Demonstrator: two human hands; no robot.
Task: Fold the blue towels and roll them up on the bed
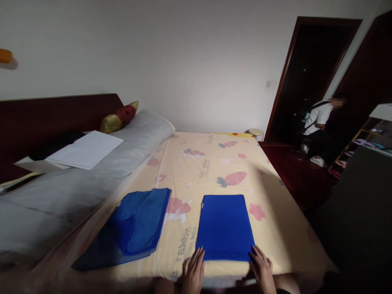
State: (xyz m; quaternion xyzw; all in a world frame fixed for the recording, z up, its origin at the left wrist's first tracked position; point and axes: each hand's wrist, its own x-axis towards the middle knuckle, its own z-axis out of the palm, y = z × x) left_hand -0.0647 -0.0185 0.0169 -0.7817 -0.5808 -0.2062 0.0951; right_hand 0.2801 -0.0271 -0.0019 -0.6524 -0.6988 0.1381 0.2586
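A bright blue folded cloth (226, 226) lies flat as a neat rectangle on the patterned bed sheet (211, 163), with a small white tag on its left edge. At its near left corner rests my left hand (194, 270), fingers stretched out and fingertips on the edge. My right hand (262, 268) touches the near right corner in the same way, its fingers extended. Left of this cloth lies a second, darker blue cloth (143, 224), folded loosely, with uneven layers and one corner spread toward the near left.
Grey bedding (134, 143) runs along the left side, carrying a white flat board (87, 149) and a red-gold cushion (121, 116). A round stool (256, 132) stands beyond the bed. Near the dark doorway sits a person (318, 116), beside a shoe rack (346, 153).
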